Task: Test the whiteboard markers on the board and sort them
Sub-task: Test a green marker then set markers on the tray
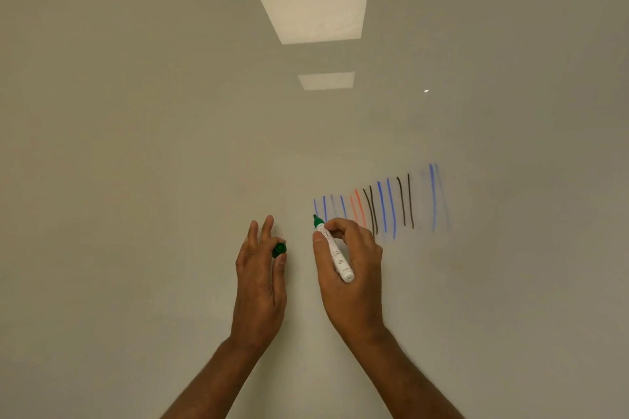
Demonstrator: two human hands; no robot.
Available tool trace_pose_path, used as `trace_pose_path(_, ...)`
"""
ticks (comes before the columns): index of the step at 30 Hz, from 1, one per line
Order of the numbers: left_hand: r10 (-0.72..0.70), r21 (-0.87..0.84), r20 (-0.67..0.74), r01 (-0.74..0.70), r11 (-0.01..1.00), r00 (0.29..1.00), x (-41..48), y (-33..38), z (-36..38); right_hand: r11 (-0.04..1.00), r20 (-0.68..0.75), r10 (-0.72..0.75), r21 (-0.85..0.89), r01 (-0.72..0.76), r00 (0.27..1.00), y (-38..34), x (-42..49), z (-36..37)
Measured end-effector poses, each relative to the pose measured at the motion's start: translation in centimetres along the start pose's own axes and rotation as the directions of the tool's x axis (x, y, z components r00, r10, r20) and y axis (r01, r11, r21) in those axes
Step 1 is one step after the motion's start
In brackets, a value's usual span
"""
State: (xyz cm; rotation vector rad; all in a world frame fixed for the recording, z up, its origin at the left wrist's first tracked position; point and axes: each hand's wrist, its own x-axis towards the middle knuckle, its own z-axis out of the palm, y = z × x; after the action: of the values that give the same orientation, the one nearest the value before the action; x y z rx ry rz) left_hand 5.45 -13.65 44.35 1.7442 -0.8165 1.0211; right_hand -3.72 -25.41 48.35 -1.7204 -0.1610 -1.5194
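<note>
The whiteboard (153,146) fills the whole view. My right hand (350,275) grips an uncapped white marker (335,253) with a green tip, and that tip points up at the board just left of the drawn strokes. The marker's green cap (279,249) is pinched between thumb and finger of my left hand (260,277), whose other fingers stretch out. A row of short upright test strokes (381,206) in blue, red and black runs to the right of the tip. I cannot tell whether the tip touches the board.
Two bright rectangles of ceiling-light reflection (316,12) show on the upper board. The board's left half and lower area carry no marks. No other markers or trays are in view.
</note>
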Motion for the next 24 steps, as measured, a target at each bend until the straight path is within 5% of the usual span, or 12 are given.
trace_pose_path(8, 0.169, -0.001, -0.002, -0.169, 0.986, 0.986, 2.2, -2.2, 0.9, 0.977, -0.018, -0.121, -0.181, 0.115, 0.993, 1.5, 2.2, 3.7)
trace_pose_path(24, 0.193, 0.022, -0.039, -0.192, 0.981, 0.98, 2.5, -3.2, 2.1, 0.932, -0.005, -0.243, -0.277, 0.233, 0.97, 5.2, -3.7, 1.6)
